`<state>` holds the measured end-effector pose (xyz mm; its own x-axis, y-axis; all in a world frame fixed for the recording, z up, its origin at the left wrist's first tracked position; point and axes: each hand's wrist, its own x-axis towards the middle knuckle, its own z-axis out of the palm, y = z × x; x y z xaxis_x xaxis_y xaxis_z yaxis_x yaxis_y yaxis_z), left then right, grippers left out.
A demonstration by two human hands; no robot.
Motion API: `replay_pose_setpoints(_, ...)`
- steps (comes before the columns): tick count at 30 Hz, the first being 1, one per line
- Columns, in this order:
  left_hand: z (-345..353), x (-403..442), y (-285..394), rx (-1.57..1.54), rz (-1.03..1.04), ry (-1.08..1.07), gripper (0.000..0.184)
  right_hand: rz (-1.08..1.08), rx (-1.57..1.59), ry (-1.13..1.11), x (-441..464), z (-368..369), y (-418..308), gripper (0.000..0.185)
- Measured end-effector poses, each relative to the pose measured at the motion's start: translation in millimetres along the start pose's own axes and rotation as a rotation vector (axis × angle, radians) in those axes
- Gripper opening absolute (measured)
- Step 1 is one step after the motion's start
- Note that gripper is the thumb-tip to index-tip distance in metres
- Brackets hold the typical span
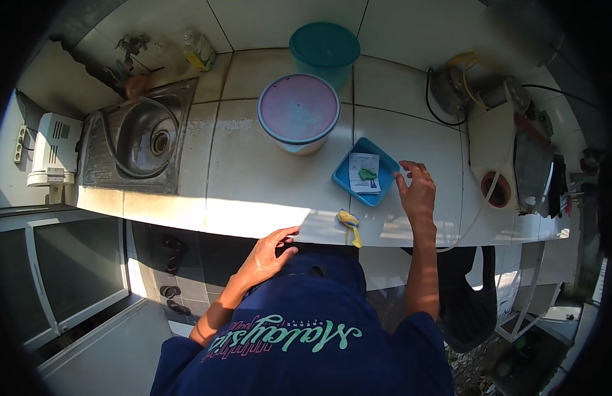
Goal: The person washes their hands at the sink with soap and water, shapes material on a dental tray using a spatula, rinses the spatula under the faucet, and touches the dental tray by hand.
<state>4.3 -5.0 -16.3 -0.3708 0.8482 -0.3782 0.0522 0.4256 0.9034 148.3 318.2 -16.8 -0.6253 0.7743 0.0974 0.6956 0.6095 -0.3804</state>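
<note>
My right hand is beside the right rim of a blue plastic tray, fingers apart and nothing held; whether a fingertip touches the rim I cannot tell. Inside the tray lies a printed paper with a small green item on top, too small to name. Near the counter's front edge is a small yellow and blue item with a yellow strip trailing from it. My left hand hovers by the counter edge, left of that item, with its fingers apart and nothing in them.
A tub with a pink lid stands behind the tray, and a teal-lidded tub stands farther back. To the left is a steel sink with a hose. A rice cooker and cords occupy the right side. A black chair stands below.
</note>
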Motion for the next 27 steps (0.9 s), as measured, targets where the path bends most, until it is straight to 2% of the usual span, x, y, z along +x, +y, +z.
replay_pose_setpoints(2, -0.2, -1.8, -1.5, -0.007, -0.028, 0.01, 0.047, 0.047, -0.008, -0.013, -9.6, -2.7, 4.2, 0.027)
replay_pose_setpoints(4, -0.4, -3.0, -3.1, -0.003, -0.049, 0.021, 0.046, 0.279, 0.154, -0.051, -21.6, 0.2, 5.7, 0.031)
replay_pose_setpoints(5, -0.1, -5.2, -4.3, 0.004, -0.072, 0.029, 0.046, 0.285, 0.152, -0.059, -26.4, 3.2, 5.1, 0.031)
replay_pose_setpoints(7, -0.5, -7.0, -6.5, 0.003, -0.083, 0.026, 0.045, 0.513, 0.227, -0.178, -34.0, 7.8, -6.1, 0.042)
replay_pose_setpoints(8, -1.0, -7.0, -7.5, 0.003, -0.085, 0.029, 0.045, 0.522, 0.228, -0.176, -36.6, 13.5, -8.2, 0.042)
replay_pose_setpoints(10, -2.1, -7.1, -9.5, 0.014, -0.087, 0.016, 0.044, 0.416, 0.138, -0.219, -41.1, 33.3, -6.3, 0.049)
replay_pose_setpoints(11, -3.5, -7.1, -6.9, 0.03, -0.09, 0.011, 0.044, 0.373, 0.097, -0.182, -43.4, 42.9, -3.1, 0.047)
replay_pose_setpoints(17, -13.4, -7.2, -6.1, 0.055, -0.081, 0.033, 0.043, 0.315, 0.04, -0.084, -32.6, 54.4, 9.3, 0.037)
replay_pose_setpoints(22, -18.7, -15.6, -7.6, 0.042, -0.099, 0.103, 0.043, 0.286, 0.051, -0.088, -23.9, 34.9, 11.5, 0.04)
replay_pose_setpoints(24, -19.8, -20.4, -16.8, -0.026, -0.113, 0.104, 0.044, 0.268, 0.199, 0.079, -24.6, 32.2, 12.8, 0.039)
replay_pose_setpoints(26, -19.4, -25.7, -22.7, -0.018, -0.129, 0.095, 0.044, 0.323, 0.361, 0.065, -29.2, 14.1, -12.3, 0.033)
replay_pose_setpoints(27, -19.8, -27.0, -25.2, -0.028, -0.127, 0.078, 0.044, 0.211, 0.454, 0.117, -35.3, 19.2, -14.4, 0.029)
